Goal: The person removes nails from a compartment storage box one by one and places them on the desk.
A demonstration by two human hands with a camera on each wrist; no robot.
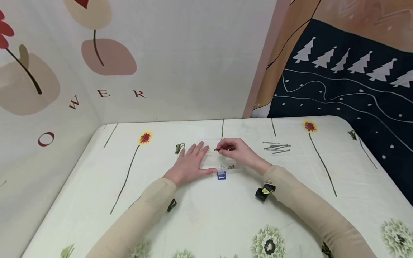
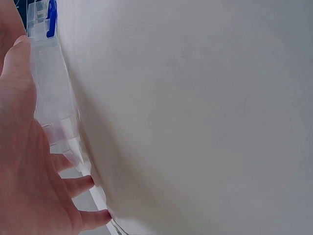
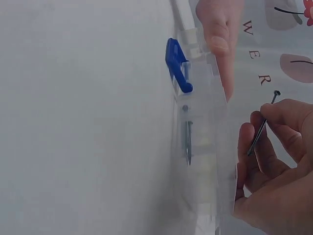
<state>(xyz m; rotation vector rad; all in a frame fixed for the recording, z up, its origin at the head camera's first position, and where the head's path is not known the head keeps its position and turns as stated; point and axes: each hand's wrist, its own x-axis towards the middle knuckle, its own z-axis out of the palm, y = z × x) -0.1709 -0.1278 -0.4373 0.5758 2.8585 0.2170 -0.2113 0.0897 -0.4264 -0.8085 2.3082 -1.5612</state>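
The right hand (image 1: 237, 152) pinches one thin nail (image 3: 262, 125) between thumb and fingertips, holding it just above the clear plastic box (image 1: 219, 157) that sits in the middle of the table (image 1: 290, 215). The left hand (image 1: 188, 165) lies flat on the left part of the box with its fingers straight and spread — it presses the box down and grips nothing. In the right wrist view two nails (image 3: 186, 128) already lie inside the box, near its blue clasp (image 3: 176, 63). More loose nails (image 1: 277, 147) wait in a small pile on the cloth, to the right of the box and apart from it. To do this step well, it looks best to bring the nail low over the box before letting go, and to lay it down flat next to the others so it does not bounce out. The flat hand should keep the light box from sliding — a see-through box like this would likely skid on the smooth cloth. A soft, slow drop seems safer than a toss.
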